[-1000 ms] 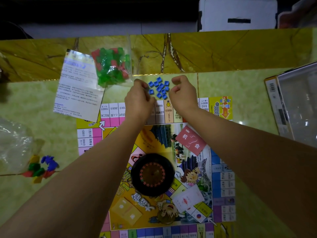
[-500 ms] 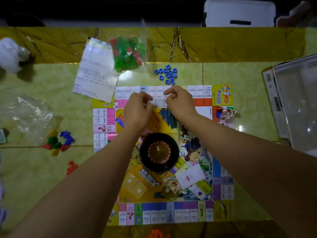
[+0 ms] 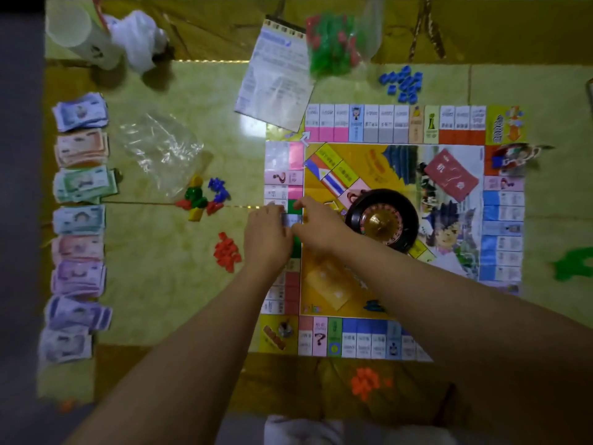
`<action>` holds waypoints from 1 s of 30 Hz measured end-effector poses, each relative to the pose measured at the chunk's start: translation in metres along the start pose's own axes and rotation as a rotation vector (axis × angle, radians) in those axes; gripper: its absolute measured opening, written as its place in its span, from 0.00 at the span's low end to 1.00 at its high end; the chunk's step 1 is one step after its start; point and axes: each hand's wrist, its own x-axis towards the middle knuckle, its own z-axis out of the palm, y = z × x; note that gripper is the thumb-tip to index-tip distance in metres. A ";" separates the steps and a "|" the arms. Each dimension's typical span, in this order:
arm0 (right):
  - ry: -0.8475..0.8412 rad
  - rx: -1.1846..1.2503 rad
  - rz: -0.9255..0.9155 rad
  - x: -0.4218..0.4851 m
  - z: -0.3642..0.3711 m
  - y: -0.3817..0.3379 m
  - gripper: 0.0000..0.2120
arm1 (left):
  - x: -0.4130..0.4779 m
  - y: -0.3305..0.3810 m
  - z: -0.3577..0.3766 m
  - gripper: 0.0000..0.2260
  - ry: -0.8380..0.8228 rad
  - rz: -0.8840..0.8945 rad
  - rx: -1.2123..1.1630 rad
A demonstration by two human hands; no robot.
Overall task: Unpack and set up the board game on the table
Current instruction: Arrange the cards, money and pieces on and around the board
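Observation:
The colourful game board (image 3: pixel 449 123) lies flat on the table, with a black roulette wheel (image 3: pixel 382 220) at its middle. A red card (image 3: pixel 451 175) and a yellow card stack (image 3: pixel 327 284) also lie on it. My left hand (image 3: pixel 269 239) and my right hand (image 3: pixel 317 226) meet with curled fingers over the board's left edge. A small pale shape between the fingertips is too blurred to name. Piles of blue pieces (image 3: pixel 402 81), red pieces (image 3: pixel 227 252), orange pieces (image 3: pixel 364 382) and green pieces (image 3: pixel 574 263) lie around the board.
Several stacks of play money (image 3: pixel 80 220) line the table's left side. Coloured pawns (image 3: pixel 202 197) lie by an empty plastic bag (image 3: pixel 160 152). A rules sheet (image 3: pixel 276 78) and a bag of green and red houses (image 3: pixel 330 46) are at the back, near a cup (image 3: pixel 80 30).
Both hands moved from the blue pieces behind the board, over its far edge, to its left edge. The view swung left and down, bringing the money stacks into sight.

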 end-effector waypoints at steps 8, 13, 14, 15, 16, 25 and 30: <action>0.049 -0.017 -0.009 -0.002 0.014 0.013 0.19 | -0.013 -0.017 -0.002 0.16 0.050 -0.032 -0.118; 0.153 0.018 -0.083 -0.012 0.026 0.009 0.16 | -0.054 -0.048 -0.016 0.22 0.172 -0.198 -0.103; 0.161 0.044 -0.115 -0.016 0.032 0.003 0.16 | -0.061 -0.058 -0.017 0.22 0.209 -0.224 -0.092; 0.161 0.060 -0.150 -0.018 0.040 -0.005 0.16 | -0.066 -0.069 -0.019 0.21 0.231 -0.256 -0.083; 0.143 0.069 -0.184 -0.021 0.053 -0.016 0.17 | -0.073 -0.083 -0.021 0.21 0.234 -0.293 -0.075; -0.050 -0.070 -0.184 -0.019 0.161 -0.084 0.22 | -0.091 -0.162 -0.049 0.26 -0.109 -0.198 -0.126; 0.132 -0.148 0.015 -0.007 0.205 -0.110 0.20 | -0.092 -0.216 -0.079 0.17 -0.134 0.001 -0.140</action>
